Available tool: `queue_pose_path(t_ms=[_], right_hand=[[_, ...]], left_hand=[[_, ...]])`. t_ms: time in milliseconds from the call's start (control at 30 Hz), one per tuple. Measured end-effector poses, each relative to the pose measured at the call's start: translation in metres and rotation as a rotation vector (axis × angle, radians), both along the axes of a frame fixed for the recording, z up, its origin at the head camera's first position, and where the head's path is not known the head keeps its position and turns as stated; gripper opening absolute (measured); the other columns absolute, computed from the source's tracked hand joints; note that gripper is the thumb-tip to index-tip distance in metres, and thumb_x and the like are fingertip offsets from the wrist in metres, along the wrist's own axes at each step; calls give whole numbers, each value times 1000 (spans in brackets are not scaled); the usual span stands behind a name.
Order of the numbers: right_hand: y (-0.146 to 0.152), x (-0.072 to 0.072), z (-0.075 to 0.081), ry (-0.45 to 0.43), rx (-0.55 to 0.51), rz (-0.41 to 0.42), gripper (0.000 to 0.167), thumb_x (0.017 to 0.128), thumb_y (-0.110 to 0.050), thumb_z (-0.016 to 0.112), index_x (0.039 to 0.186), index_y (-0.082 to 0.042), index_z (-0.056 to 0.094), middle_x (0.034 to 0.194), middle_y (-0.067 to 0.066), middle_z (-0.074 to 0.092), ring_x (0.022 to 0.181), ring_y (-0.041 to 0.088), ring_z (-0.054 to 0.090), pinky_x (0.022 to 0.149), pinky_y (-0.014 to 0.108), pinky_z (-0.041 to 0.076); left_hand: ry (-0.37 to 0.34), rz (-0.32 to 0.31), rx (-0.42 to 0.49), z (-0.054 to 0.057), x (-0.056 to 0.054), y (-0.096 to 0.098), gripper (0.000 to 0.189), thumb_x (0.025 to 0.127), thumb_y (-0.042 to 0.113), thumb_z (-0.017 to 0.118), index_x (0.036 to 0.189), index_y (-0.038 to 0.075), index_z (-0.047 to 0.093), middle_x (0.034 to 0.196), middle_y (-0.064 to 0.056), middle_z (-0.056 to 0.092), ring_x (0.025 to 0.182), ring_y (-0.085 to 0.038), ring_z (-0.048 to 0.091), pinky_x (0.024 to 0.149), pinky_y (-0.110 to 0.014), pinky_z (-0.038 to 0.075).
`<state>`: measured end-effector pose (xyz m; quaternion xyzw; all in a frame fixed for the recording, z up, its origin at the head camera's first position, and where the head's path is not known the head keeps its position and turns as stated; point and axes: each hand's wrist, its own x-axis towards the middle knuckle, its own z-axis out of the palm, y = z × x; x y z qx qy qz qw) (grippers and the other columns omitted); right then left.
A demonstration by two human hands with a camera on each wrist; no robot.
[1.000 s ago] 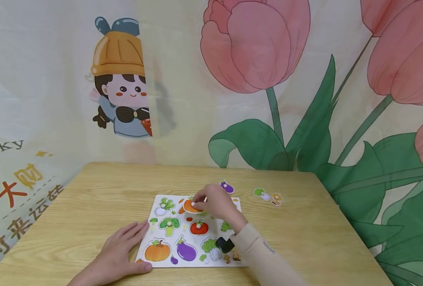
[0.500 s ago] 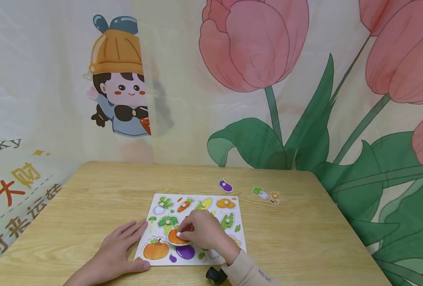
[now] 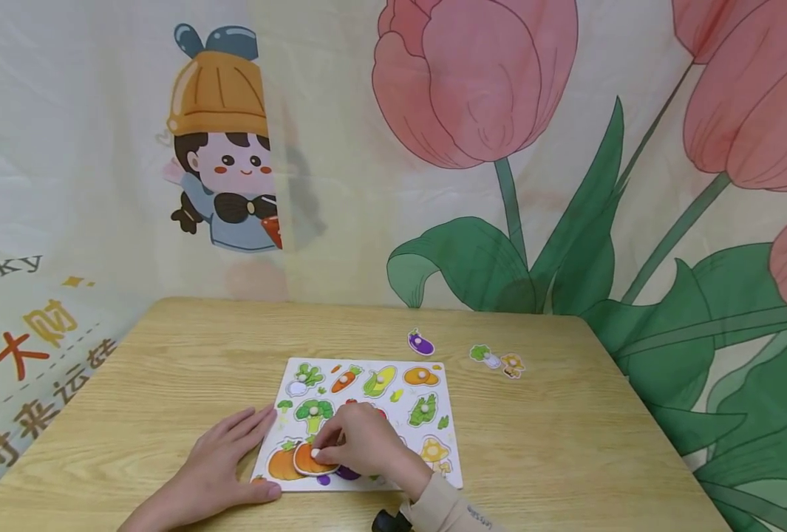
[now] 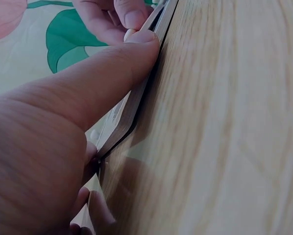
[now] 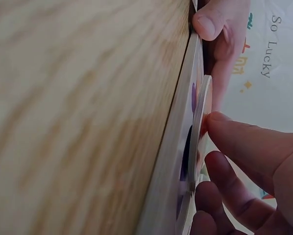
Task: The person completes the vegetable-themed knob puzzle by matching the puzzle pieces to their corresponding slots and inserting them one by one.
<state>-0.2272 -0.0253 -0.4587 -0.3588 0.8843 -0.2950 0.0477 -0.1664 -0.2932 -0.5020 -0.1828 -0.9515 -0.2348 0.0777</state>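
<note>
In the head view my right hand point(image 3: 363, 442) pinches the knob of an orange pumpkin puzzle piece point(image 3: 307, 462) between thumb and fingertips. The piece overlaps the printed pumpkin point(image 3: 281, 465) at the front left of the white vegetable puzzle board point(image 3: 287, 426). Seen from the right wrist, its wooden disc point(image 5: 200, 139) stands tilted, close over the board. My left hand point(image 3: 223, 458) rests at the board's left side, fingers extended along the edge and thumb at the front corner. The printed eggplant and cabbage are partly or wholly hidden by my right hand.
Beyond the board lie an eggplant piece point(image 3: 421, 343), a cabbage piece point(image 3: 484, 355) and a mushroom piece point(image 3: 513, 365). Several knobbed pieces, among them broccoli point(image 3: 314, 415) and carrot point(image 3: 346, 380), sit in the board. A printed cloth point(image 3: 340, 222) hangs behind the wooden table point(image 3: 566, 443).
My right hand has carried the pumpkin piece from the board's back row toward the front left, over the printed pumpkin. The left hand has stayed at the board's edge.
</note>
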Motion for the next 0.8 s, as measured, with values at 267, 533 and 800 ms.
queue_pose_path(t_ms=[267,533,800], right_hand=[[-5,1,-3,-79,-71,15,4,91,-22,87,88,-19,86,74,-20,71,66,-10,53,64,13,44],[-12,2,-5,-138,-105,-13,4,90,-21,88,88,-19,86,71,-19,70,66,-9,54,65,13,43],[-19,3,-7,-179,-95,-62,5,90,-25,88,90,-21,87,71,-22,67,62,-6,53,59,16,41]], left_hand=[[-3,-1,19,-2,-1,0,111,77,70,84,159,4,49,164,-17,46,149,-47,33,108,-74,25],[-15,4,21,-2,-1,-2,110,77,70,84,159,5,49,165,-17,46,150,-47,32,108,-74,25],[7,-4,24,-3,-2,-1,110,77,70,84,159,5,50,164,-15,47,149,-46,33,109,-72,25]])
